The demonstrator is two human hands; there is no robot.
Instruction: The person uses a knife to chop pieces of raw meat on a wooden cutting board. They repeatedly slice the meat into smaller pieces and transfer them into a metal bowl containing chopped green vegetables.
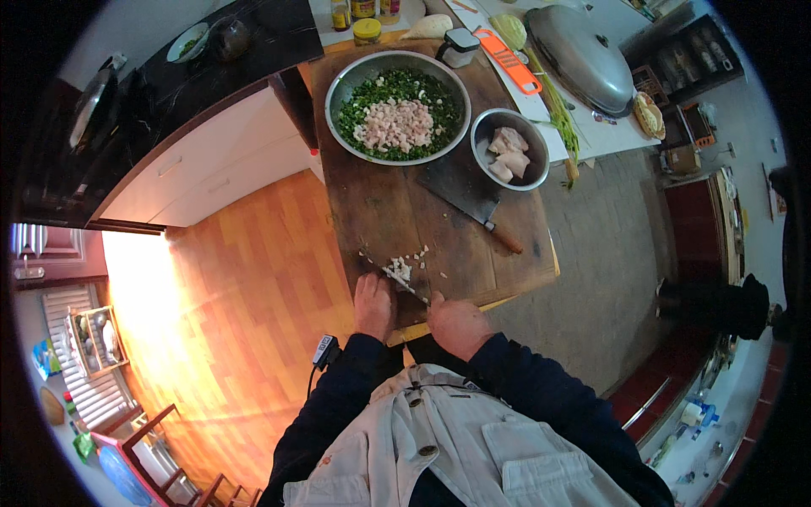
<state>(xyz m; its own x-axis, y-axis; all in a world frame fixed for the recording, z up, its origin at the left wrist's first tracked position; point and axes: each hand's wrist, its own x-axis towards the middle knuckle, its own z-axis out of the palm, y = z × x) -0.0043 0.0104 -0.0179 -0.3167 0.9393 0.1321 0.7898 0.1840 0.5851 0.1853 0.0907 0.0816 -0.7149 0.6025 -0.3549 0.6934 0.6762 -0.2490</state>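
Note:
My right hand (457, 321) grips a knife, its handle hidden in the fist and its narrow blade (404, 283) slanting up and left over the wooden board (380, 209). Small white chopped pieces (400, 267) lie against and beyond the blade. My left hand (374, 305) rests at the blade's left, fingers together and bent; what lies under them is hidden. Farther up the board a cleaver (466, 201) lies flat. Beyond it stand a large metal bowl (331, 120) of chopped greens topped with diced pale meat (396, 125), and a smaller metal bowl (543, 166) holding pale meat chunks (509, 152).
A lidded clear jar (459, 49) stands beside the large bowl. An orange grater (509, 61), green stalks (557, 111) and a big metal lid (580, 54) are on the white table at upper right. A person's dark-clothed legs (709, 307) show at far right.

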